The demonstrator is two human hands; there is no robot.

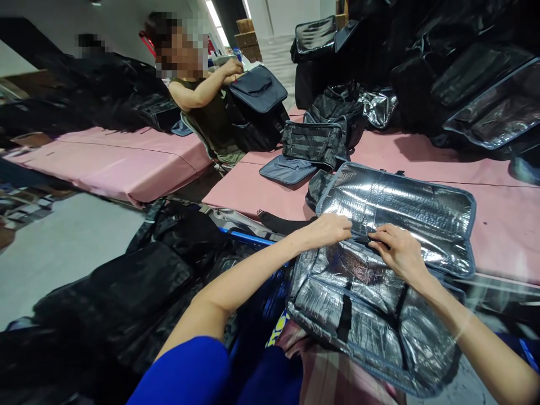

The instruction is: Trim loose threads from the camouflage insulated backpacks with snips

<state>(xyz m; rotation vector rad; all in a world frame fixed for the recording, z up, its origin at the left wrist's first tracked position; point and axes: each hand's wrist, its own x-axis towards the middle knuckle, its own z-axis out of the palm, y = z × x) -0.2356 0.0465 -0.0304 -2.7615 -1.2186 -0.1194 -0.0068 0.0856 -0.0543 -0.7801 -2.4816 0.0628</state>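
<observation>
Head view: left hand, fingers drawn together, tips on the inner fold of the insulated bag; whether it grips cannot be told. Right hand pinches a small black tab at the same fold. The bag lies open, its silver-lined lid flat on the pink table and its body toward the wearer. Behind, a co-worker holds a dark blue bag.
</observation>
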